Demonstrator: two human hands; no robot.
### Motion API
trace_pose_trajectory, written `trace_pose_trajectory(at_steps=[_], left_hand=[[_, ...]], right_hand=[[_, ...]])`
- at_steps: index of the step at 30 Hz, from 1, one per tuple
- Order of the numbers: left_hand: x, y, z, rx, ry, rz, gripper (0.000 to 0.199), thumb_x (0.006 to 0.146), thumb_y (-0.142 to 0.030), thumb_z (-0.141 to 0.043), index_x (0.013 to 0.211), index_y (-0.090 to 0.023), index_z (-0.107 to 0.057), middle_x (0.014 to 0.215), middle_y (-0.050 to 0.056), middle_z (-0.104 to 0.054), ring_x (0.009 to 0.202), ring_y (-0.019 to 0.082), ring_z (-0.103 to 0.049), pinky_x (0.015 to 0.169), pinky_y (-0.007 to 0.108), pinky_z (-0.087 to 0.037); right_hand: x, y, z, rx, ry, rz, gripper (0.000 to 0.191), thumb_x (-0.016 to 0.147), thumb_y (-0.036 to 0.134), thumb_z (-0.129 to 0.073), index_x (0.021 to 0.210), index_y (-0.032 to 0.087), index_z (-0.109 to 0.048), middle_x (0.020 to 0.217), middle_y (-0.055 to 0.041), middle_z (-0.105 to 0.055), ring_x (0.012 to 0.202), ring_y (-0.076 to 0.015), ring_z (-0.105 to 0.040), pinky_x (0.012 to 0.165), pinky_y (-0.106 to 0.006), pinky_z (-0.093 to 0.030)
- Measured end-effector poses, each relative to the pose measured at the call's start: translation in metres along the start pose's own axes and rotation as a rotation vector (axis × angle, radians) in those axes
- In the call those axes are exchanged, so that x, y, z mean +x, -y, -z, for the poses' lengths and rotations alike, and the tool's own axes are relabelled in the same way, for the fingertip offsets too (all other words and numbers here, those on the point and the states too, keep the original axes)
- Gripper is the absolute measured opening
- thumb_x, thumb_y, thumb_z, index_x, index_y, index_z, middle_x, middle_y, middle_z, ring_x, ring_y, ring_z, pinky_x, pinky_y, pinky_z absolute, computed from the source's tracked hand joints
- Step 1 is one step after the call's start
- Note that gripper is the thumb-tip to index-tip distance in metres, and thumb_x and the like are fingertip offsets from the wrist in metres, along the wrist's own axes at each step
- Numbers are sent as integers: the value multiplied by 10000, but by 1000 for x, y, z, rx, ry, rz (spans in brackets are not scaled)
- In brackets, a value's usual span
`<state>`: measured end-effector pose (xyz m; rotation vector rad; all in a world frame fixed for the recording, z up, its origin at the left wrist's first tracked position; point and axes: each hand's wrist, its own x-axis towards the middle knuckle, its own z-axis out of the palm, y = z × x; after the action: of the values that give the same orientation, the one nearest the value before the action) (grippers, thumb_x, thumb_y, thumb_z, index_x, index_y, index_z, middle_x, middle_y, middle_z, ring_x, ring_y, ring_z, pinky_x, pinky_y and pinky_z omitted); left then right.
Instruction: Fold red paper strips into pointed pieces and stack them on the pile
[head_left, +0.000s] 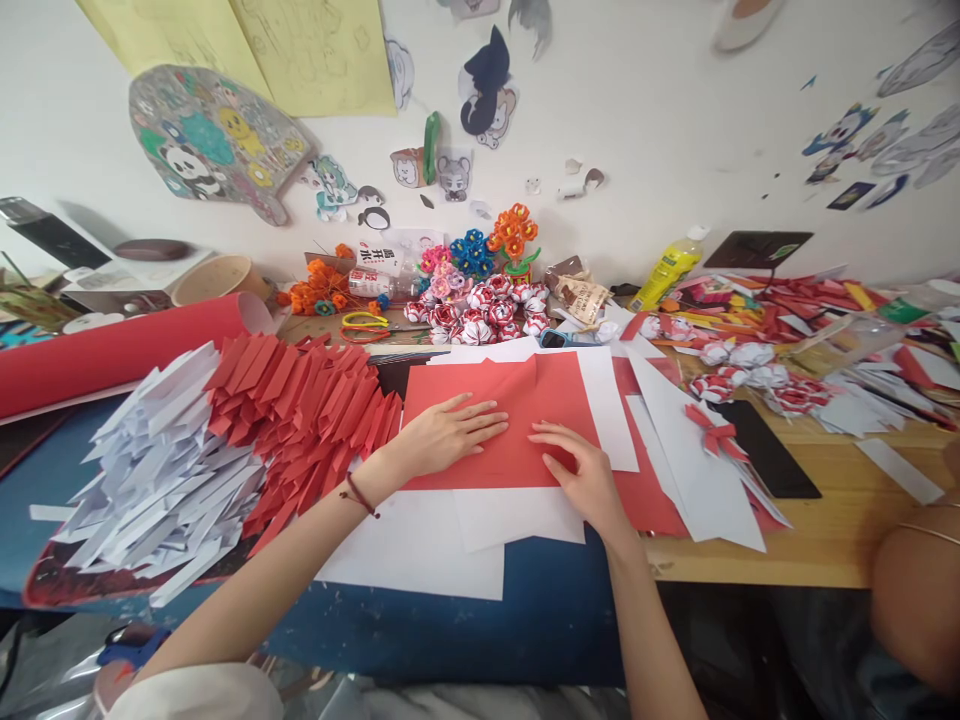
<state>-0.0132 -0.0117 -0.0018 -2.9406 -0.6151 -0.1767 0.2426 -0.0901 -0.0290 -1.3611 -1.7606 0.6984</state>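
Note:
A sheet of red paper (517,400) lies in front of me on top of white sheets (442,545), with a slight crease raised near its far edge. My left hand (454,432) rests flat on the middle of the red sheet, its fingers stretched to the right. Over the sheet's right part is my right hand (574,460), fingers loosely bent and apart, thumb low, nothing held between them. Whether its fingertips press on the paper is hard to see.
Left of the sheet are piles of folded red paper pieces (300,420) and white ones (172,470). Behind stand red-and-white paper flowers (495,310), yellow scissors (364,322) and a yellow bottle (667,265). Loose sheets (697,450) lie right, near another person's arm (919,590).

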Motion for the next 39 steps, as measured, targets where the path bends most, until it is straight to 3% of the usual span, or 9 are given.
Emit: trace_pose_trajectory(at_steps=[5,11,16,26,29,32,35,39], left_hand=[[-1,0,-2,5,-4,0,493,997,-350,-344,1481,-270,-290,1482,-2,-413,1422,160,-286,1180,395,-177],[-1,3,-4,8,2,-5,503,996,-364,-341,1486,-272,-271,1483,-1,-411,1433,151,-258,1175,391,-183],[-2,9,0,6,69,-30,507,998,-417,-308,1489,-308,-248,1523,-39,-333,1456,158,-187,1193,403,-114],[-9,8,21,75,145,-28,522,970,-387,-411,1474,-347,-280,1548,-54,-274,1464,158,-150,1203,419,-126],[-11,-15,33,111,117,39,508,969,-239,-398,1468,-289,-320,1553,-17,-267,1459,166,-174,1204,420,-154],[-13,-56,35,126,33,153,484,946,-157,-391,1429,-168,-400,1527,81,-329,1444,216,-232,1185,443,-220],[-14,-98,23,77,-64,191,405,939,-157,-416,1329,-113,-517,1432,120,-477,1396,264,-339,1146,435,-301],[-9,-127,3,-15,-90,318,428,957,-157,-376,1375,-120,-458,1449,104,-458,1375,238,-380,1117,417,-351]], right_hand=[[-2,2,-6,-57,61,120,457,907,74,-378,1209,294,-641,1402,2,-517,1364,-211,-389,1133,-483,-338],[-4,-5,-14,-153,106,219,665,772,-69,-323,1265,269,-613,1345,-8,-571,1329,-205,-442,1123,-505,-367],[-4,-6,-12,-234,148,197,635,791,-61,-323,1264,248,-614,1348,0,-567,1333,-197,-437,1108,-472,-405],[-4,-5,-11,-245,168,186,636,795,-54,-328,1278,257,-600,1364,7,-552,1338,-196,-429,1119,-474,-393],[-5,-5,-11,-226,165,201,635,804,-50,-325,1288,266,-589,1366,9,-549,1346,-195,-419,1123,-488,-385],[-5,-7,-12,-206,157,207,616,821,-37,-329,1292,266,-585,1374,5,-541,1348,-202,-415,1126,-506,-376],[-4,-9,-10,-164,159,201,606,834,-25,-340,1286,293,-588,1369,17,-545,1342,-208,-424,1115,-509,-390],[0,-8,-4,-140,197,175,569,865,15,-357,1290,318,-583,1360,28,-554,1326,-207,-445,1111,-479,-400]])
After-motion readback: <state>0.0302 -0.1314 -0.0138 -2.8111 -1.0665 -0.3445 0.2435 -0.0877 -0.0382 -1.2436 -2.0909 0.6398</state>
